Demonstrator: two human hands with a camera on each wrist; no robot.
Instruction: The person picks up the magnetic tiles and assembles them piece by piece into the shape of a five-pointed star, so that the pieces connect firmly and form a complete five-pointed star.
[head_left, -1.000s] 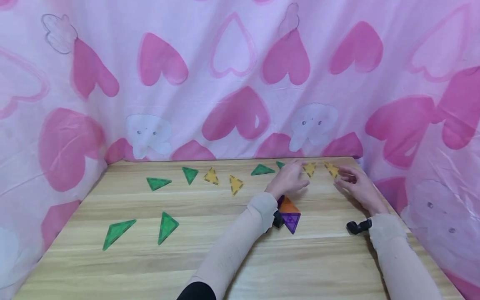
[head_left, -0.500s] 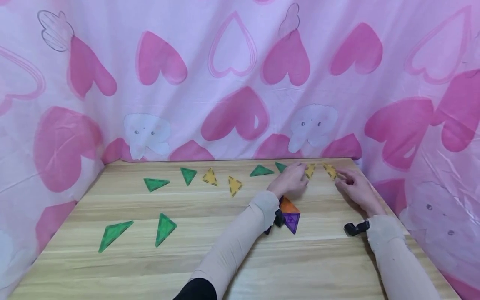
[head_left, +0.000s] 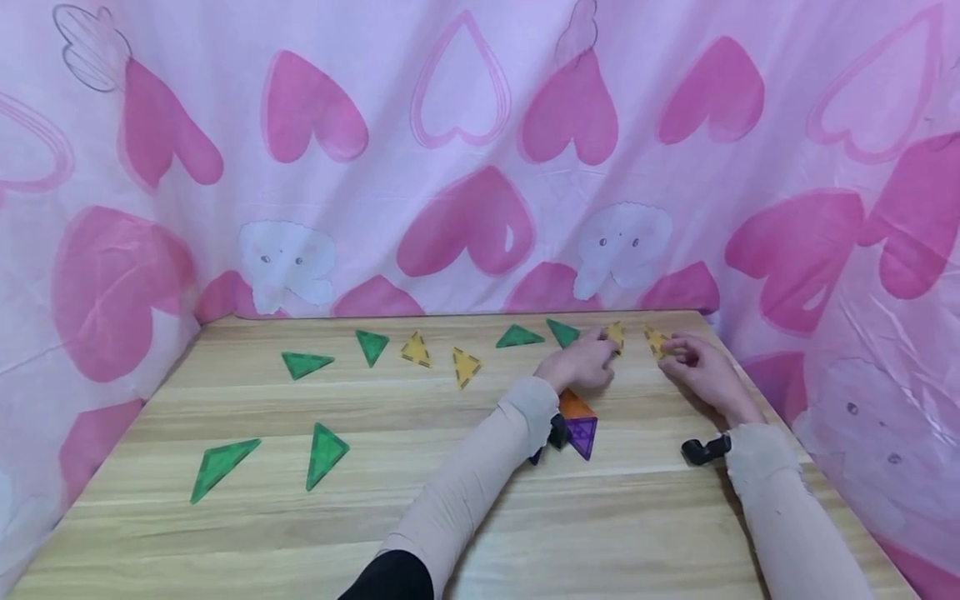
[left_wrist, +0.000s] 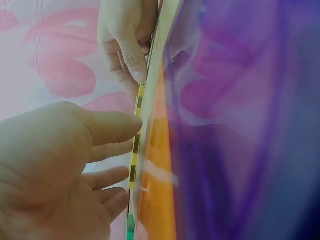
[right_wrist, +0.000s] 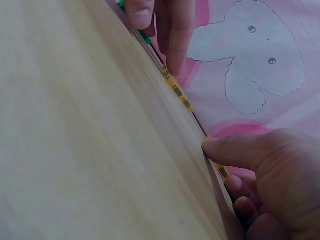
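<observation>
Two yellow triangle magnetic tiles lie flat at the table's back right. My left hand (head_left: pixel 581 362) reaches over the table, its fingertips at the near left side of one yellow tile (head_left: pixel 617 337); its fingers (left_wrist: pixel 117 175) are fairly straight and loosely spread. With thumb and fingers, my right hand (head_left: pixel 705 372) pinches the other yellow tile (head_left: pixel 655 340), partly covering it. Under the left wrist sit an orange triangle tile (head_left: pixel 576 406) and a purple triangle tile (head_left: pixel 582 435), edge to edge. A green triangle tile (head_left: pixel 562 332) lies just left of the left hand's fingers.
Further left lie two yellow tiles, one (head_left: pixel 417 349) beside another (head_left: pixel 465 367). Several green tiles are spread over the wooden table (head_left: pixel 247 550), including a large one (head_left: pixel 327 456) at left. A pink heart-patterned curtain (head_left: pixel 465 75) hangs behind and at the sides.
My left hand has moved slightly onto the near yellow tile and uncovered more of the green one. My right hand has closed in on its yellow tile. The head view has shifted slightly.
</observation>
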